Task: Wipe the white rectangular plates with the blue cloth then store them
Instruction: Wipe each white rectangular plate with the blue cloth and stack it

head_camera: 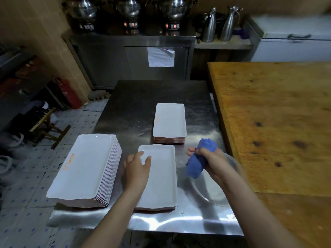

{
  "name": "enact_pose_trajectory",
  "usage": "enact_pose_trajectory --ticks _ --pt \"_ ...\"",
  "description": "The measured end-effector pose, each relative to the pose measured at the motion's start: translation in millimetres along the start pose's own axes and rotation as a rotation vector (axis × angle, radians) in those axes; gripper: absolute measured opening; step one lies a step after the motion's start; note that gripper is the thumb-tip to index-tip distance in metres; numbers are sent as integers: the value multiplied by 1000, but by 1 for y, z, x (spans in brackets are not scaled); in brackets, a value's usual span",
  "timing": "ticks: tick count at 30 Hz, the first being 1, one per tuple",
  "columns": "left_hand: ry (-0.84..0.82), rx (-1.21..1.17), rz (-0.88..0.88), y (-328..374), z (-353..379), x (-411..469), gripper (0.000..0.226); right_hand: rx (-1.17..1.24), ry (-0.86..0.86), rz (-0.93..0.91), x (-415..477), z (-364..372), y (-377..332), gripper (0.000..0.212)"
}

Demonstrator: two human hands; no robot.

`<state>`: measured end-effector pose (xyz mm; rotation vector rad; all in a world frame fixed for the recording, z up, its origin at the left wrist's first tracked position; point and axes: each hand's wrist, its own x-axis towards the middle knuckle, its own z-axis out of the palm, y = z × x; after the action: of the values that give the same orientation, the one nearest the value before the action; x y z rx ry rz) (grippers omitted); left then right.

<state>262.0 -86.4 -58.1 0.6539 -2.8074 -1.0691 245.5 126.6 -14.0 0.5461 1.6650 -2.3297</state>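
Note:
A single white rectangular plate (pixel 159 178) lies flat on the steel table (pixel 136 111) right in front of me. My left hand (pixel 137 169) holds its far left corner, thumb on the inside and fingers over the rim. To the right, my right hand (pixel 209 161) grips the bunched blue cloth (pixel 197 163) a little above the table, clear of the plate. A tall stack of white plates (pixel 84 169) stands at the left table edge. A shorter stack of white plates (pixel 169 122) stands farther back in the middle.
A clear glass bowl (pixel 215 192) sits under my right forearm. A large wooden table (pixel 279 122) adjoins the steel one on the right. Beyond are a steel cabinet (pixel 132 59) with kettles, two metal jugs (pixel 220 24), and a red extinguisher (pixel 69 92) on the floor.

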Motion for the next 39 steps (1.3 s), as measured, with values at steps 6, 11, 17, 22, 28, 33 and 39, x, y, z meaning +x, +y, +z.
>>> enact_pose_trajectory --ticks 6,11,17,22,28,33,39 --pt "-66 -182 141 69 18 3 24 -30 65 -41 -8 -38 -26 22" --pt "-151 -239 212 105 33 -2 27 107 58 12 -6 -57 -31 26" --pt "-212 -255 223 121 41 -6 26 190 173 -41 -2 -60 -26 11" --pt "-248 -282 202 122 43 -7 25 111 144 29 2 -59 -19 29" --pt "-232 -293 184 119 45 -8 26 -104 161 161 4 -51 -11 61" --pt "-219 -310 166 113 46 -11 23 -229 253 188 5 -49 0 54" --pt "-224 -384 99 101 45 -12 17 -243 375 243 14 -57 21 45"
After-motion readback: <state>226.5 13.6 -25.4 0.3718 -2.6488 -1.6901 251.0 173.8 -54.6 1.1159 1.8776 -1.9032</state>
